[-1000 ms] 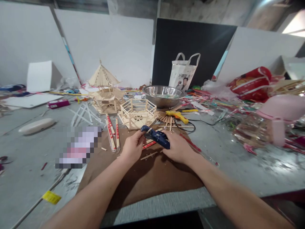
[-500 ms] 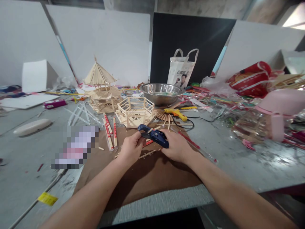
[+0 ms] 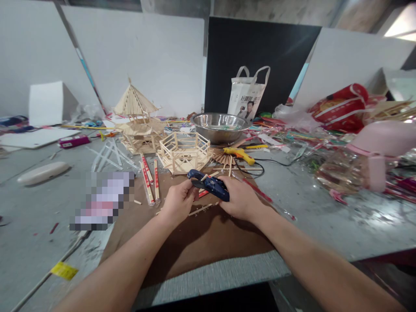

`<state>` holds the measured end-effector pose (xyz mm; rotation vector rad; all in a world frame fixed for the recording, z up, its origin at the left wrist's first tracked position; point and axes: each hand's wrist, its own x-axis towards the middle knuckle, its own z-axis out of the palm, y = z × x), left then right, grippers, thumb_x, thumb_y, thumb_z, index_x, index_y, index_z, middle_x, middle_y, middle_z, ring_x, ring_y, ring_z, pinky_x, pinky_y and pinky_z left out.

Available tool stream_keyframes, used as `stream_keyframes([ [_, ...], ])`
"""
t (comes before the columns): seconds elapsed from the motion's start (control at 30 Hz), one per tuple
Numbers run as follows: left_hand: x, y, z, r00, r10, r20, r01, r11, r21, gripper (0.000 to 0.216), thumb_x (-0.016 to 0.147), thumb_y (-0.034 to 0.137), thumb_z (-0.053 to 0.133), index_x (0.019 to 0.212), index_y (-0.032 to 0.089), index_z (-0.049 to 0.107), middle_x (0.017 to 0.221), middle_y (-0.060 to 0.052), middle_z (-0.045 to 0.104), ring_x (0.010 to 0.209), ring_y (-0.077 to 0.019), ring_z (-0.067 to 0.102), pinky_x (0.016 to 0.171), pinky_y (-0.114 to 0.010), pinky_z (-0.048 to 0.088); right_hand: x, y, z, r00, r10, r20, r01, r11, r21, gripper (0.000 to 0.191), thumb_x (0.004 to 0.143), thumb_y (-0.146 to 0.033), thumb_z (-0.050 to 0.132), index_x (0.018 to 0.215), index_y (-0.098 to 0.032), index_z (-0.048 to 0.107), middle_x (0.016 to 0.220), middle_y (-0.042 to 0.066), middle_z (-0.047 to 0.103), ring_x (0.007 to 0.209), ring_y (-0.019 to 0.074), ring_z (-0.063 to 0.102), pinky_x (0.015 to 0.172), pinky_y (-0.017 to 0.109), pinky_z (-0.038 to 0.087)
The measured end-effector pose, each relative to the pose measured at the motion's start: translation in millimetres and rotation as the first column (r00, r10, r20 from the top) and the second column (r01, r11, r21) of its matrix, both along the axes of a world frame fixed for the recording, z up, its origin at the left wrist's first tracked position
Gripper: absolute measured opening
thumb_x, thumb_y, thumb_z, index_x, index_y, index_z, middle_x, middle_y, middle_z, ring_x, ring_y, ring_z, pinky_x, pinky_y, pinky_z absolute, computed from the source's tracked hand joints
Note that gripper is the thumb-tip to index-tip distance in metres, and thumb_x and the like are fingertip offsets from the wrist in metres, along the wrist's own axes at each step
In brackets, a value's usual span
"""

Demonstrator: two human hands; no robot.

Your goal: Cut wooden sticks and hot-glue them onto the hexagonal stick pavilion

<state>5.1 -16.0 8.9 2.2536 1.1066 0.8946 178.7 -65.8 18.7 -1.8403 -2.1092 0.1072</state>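
1. Head view, as I watch from my remote station: the right hand [image 3: 242,199] is curled closed around the handles of a dark blue hand tool [image 3: 217,188], which sits above a brown sheet [image 3: 211,247] near the table's front edge.
2. I see the left hand [image 3: 177,201] with thumb and fingers pinched together at the tool's head. They seem to hold a thin wooden stick [image 3: 204,177] that crosses the tool's mouth, but the fingers hide the contact and I can't be certain.
3. Below the tool, a loose stick [image 3: 204,209] lies on the sheet among small crumbs.
4. To the left of the hands I have slim red-and-cream packets [image 3: 157,182] lying partly on the sheet, and a blurred-out phone [image 3: 104,201] beside them.
5. Just beyond the hands stands a railed wooden frame [image 3: 184,162]; next to it, on its left, rises a wooden pagoda model [image 3: 136,102] with a pointed roof.
6. On my right of that frame are a pleated brown fan [image 3: 222,157], a yellow glue gun [image 3: 242,155] with a black cord, and, farther back, a steel bowl [image 3: 218,136] in front of a white bag [image 3: 246,97].
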Motion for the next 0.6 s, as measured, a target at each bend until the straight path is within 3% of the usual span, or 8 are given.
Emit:
stream_keyframes([
  [0.6, 0.1, 2.0, -2.6, 0.991, -0.101, 0.082, 0.108, 0.99, -0.086, 0.036, 0.079, 0.034, 0.029, 0.057, 0.014, 0.049, 0.05, 0.003, 0.044, 0.047, -0.0063, 0.036, 0.049, -0.017, 0.029, 1.6, -1.0, 1.9, 1.0, 0.031, 0.001, -0.031, 0.999, 0.015, 0.049, 0.06, -0.022, 0.047, 0.108, -0.017, 0.042, 0.098, 0.006, 0.055, 0.089, 0.0206, 0.049, 0.074, 0.029, 0.034],
])
